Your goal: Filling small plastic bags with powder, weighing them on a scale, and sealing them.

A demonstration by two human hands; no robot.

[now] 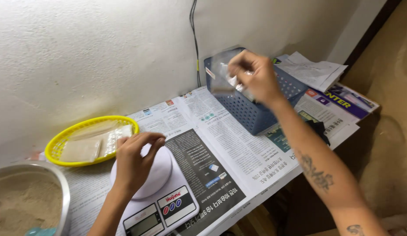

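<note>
A: Two hands, one view, head camera. Right hand (256, 76) is up over the blue basket (256, 111), fingers pinched shut on a clear plastic bag (222, 76).

B: Where's the bag relative to the hands?

A: It hangs left of the right hand and a little below the pinch, above the basket's near-left corner. Blurred, so I can't tell its long axis for sure; looks roughly upright, hanging down. Can't tell if anything is in it.

B: Left hand?

A: Left hand (135, 159) sits low, over the round white platter of the scale (162, 192). Fingers curled loosely, thumb and forefinger close, nothing visibly held. Touching the platter or just above it, can't tell.

B: Which hand is nearer the bag?

A: Right, it has it. Left is well apart, down and to the left, across the newspaper.

B: Surface?

A: Counter covered in spread newspaper (229, 144). Scale at the near edge. Yellow oval basket (63, 142) at left, holding flat pale packets. Metal bowl (59, 188) of sand-like stuff at far left, cut by the frame. Loose papers (315, 70) behind the blue basket, on the right.

B: Room?

A: White rough wall (94, 48) right behind the counter, a thin cable (195, 43) running down it. Brown sandy surface off to the right.
</note>
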